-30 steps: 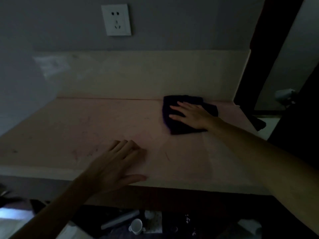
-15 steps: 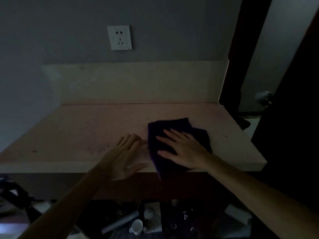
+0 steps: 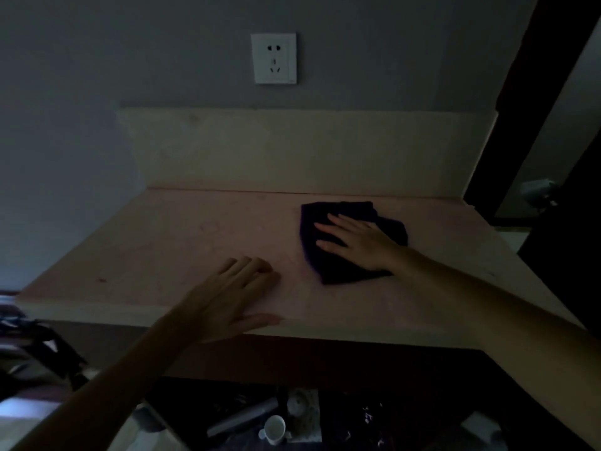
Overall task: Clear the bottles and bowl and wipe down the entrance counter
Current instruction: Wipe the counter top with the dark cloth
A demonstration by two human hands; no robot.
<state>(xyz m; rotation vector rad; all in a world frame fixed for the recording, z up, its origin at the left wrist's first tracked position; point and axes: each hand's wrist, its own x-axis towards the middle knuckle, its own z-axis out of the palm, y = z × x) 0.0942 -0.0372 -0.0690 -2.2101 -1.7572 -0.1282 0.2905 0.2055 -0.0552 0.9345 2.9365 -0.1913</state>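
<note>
The room is dim. A dark purple cloth lies on the pale pink counter, right of its middle and a little short of the back wall. My right hand presses flat on the cloth with straight, spread fingers. My left hand rests flat on the bare counter near the front edge, fingers straight, thumb along the rim. No bottle or bowl shows on the counter top.
A cream backsplash runs along the back, with a white wall socket above it. A dark door frame stands to the right. Below the counter lie a white cup, a grey tube and other clutter.
My right hand has pushed the cloth from the front edge back toward the backsplash. My left hand stays flat near the front edge.
</note>
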